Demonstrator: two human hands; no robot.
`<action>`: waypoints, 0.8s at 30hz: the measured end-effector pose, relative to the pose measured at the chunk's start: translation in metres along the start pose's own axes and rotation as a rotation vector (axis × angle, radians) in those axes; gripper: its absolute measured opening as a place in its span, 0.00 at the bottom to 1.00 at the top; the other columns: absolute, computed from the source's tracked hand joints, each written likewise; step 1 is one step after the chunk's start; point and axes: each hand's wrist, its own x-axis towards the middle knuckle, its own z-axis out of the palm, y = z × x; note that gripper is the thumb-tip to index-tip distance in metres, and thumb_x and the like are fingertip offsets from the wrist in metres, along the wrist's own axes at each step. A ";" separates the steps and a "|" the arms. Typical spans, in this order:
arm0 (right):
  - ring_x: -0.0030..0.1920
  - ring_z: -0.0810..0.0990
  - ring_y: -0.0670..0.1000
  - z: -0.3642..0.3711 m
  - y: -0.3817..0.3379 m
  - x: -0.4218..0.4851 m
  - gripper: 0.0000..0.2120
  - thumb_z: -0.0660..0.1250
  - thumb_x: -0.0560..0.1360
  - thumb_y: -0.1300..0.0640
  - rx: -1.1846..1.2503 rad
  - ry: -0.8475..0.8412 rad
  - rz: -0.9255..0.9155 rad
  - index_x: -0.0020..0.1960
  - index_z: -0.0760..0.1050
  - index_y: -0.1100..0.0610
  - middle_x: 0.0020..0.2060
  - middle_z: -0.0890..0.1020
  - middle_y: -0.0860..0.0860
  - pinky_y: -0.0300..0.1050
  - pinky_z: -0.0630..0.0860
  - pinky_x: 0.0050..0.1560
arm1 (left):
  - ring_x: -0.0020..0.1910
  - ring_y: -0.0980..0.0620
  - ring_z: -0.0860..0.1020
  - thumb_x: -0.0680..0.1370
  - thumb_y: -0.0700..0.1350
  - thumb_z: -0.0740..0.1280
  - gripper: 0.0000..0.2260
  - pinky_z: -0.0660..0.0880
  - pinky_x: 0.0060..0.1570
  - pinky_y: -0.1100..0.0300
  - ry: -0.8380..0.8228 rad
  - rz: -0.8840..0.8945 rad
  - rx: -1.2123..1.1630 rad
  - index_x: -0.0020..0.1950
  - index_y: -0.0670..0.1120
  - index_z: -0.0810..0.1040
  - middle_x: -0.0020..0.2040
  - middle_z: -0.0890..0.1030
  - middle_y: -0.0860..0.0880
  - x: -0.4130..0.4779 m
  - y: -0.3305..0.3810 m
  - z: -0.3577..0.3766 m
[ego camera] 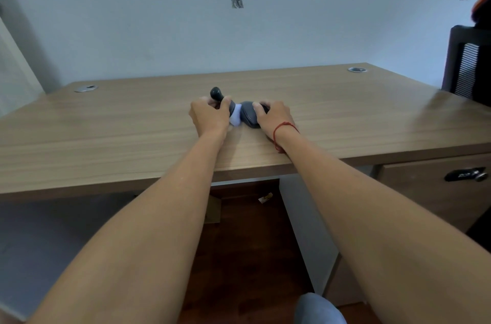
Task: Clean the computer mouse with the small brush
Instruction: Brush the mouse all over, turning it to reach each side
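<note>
On the wide, wood-grain brown tabletop [132,132], both bare forearms reach forward to its middle. The right hand [273,118], with a red string bracelet [282,129] at the wrist, has its grip closed over the dark grey computer mouse [248,115], which rests on the tabletop. The left hand [210,115] has its grip clenched around the small black-handled brush [220,98], whose pale bristles touch the mouse's left side.

One brush [224,106], one mouse [248,114], two hands [210,115] [273,116]

mouse [249,115] half hidden by right hand [273,118]
</note>
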 end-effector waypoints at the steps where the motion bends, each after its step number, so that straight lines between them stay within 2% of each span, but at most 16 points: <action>1: 0.64 0.78 0.59 0.000 0.000 0.001 0.19 0.59 0.81 0.47 -0.003 0.001 0.000 0.66 0.77 0.54 0.62 0.81 0.57 0.54 0.74 0.65 | 0.41 0.48 0.83 0.69 0.45 0.75 0.09 0.81 0.47 0.54 -0.036 0.006 -0.002 0.42 0.41 0.81 0.42 0.84 0.42 0.001 0.000 0.001; 3: 0.64 0.78 0.59 -0.001 0.001 0.002 0.19 0.59 0.81 0.47 -0.008 0.008 0.000 0.66 0.78 0.54 0.62 0.81 0.57 0.54 0.74 0.65 | 0.41 0.46 0.84 0.68 0.46 0.75 0.10 0.82 0.46 0.49 -0.117 0.020 -0.015 0.41 0.41 0.81 0.40 0.84 0.42 0.001 -0.001 -0.001; 6: 0.62 0.79 0.60 -0.001 0.000 0.003 0.18 0.59 0.81 0.48 -0.003 0.018 -0.009 0.64 0.79 0.55 0.61 0.82 0.58 0.55 0.75 0.64 | 0.41 0.47 0.84 0.68 0.47 0.75 0.11 0.82 0.45 0.52 -0.156 0.075 0.058 0.42 0.39 0.81 0.39 0.84 0.44 0.003 -0.003 -0.004; 9: 0.62 0.79 0.60 -0.001 0.000 0.001 0.18 0.60 0.80 0.48 0.011 -0.009 -0.023 0.64 0.79 0.55 0.61 0.82 0.58 0.55 0.75 0.65 | 0.41 0.48 0.82 0.71 0.46 0.73 0.08 0.79 0.45 0.57 -0.086 0.152 0.185 0.42 0.41 0.80 0.37 0.81 0.48 0.004 -0.002 -0.003; 12: 0.63 0.80 0.58 0.000 0.000 -0.001 0.19 0.61 0.80 0.48 0.019 -0.037 -0.046 0.64 0.79 0.56 0.60 0.83 0.57 0.55 0.75 0.65 | 0.45 0.44 0.81 0.74 0.45 0.70 0.10 0.76 0.46 0.56 -0.005 0.106 0.201 0.44 0.38 0.79 0.43 0.83 0.42 0.006 -0.002 0.000; 14: 0.62 0.80 0.57 0.000 0.000 -0.003 0.24 0.62 0.76 0.41 -0.006 -0.073 -0.055 0.64 0.78 0.55 0.60 0.82 0.54 0.54 0.75 0.64 | 0.48 0.43 0.81 0.75 0.46 0.69 0.11 0.74 0.46 0.57 0.067 0.049 0.149 0.47 0.36 0.79 0.46 0.83 0.39 0.007 -0.002 -0.001; 16: 0.59 0.80 0.55 0.000 -0.001 -0.009 0.35 0.64 0.66 0.30 -0.029 -0.103 -0.053 0.64 0.77 0.53 0.59 0.82 0.51 0.54 0.76 0.62 | 0.47 0.44 0.81 0.76 0.46 0.68 0.12 0.74 0.47 0.58 0.105 0.057 0.070 0.48 0.37 0.79 0.47 0.83 0.40 0.008 0.000 -0.005; 17: 0.58 0.80 0.54 0.000 -0.001 -0.010 0.39 0.66 0.62 0.28 -0.042 -0.110 -0.057 0.64 0.76 0.52 0.58 0.82 0.50 0.53 0.77 0.60 | 0.46 0.46 0.81 0.76 0.47 0.68 0.12 0.75 0.47 0.58 0.088 0.100 0.047 0.48 0.37 0.79 0.46 0.84 0.41 0.008 0.002 -0.006; 19: 0.55 0.80 0.53 0.001 0.001 -0.008 0.37 0.70 0.61 0.31 -0.038 -0.110 -0.074 0.62 0.77 0.53 0.56 0.82 0.50 0.52 0.78 0.58 | 0.43 0.48 0.80 0.76 0.47 0.67 0.10 0.75 0.45 0.58 -0.014 0.215 0.064 0.45 0.39 0.79 0.43 0.83 0.43 0.005 0.004 -0.009; 21: 0.53 0.81 0.52 0.000 0.003 -0.004 0.32 0.74 0.64 0.36 0.005 -0.097 -0.085 0.62 0.78 0.54 0.53 0.82 0.50 0.49 0.78 0.56 | 0.43 0.45 0.79 0.76 0.46 0.67 0.11 0.75 0.45 0.56 -0.092 0.290 0.207 0.44 0.37 0.78 0.43 0.82 0.41 0.004 0.002 -0.010; 24: 0.51 0.78 0.49 -0.001 0.005 -0.003 0.29 0.75 0.67 0.44 0.067 -0.095 -0.090 0.64 0.78 0.55 0.52 0.80 0.49 0.43 0.73 0.51 | 0.48 0.42 0.79 0.76 0.44 0.67 0.11 0.71 0.43 0.58 -0.084 0.215 0.372 0.47 0.35 0.78 0.48 0.82 0.39 0.012 0.000 -0.016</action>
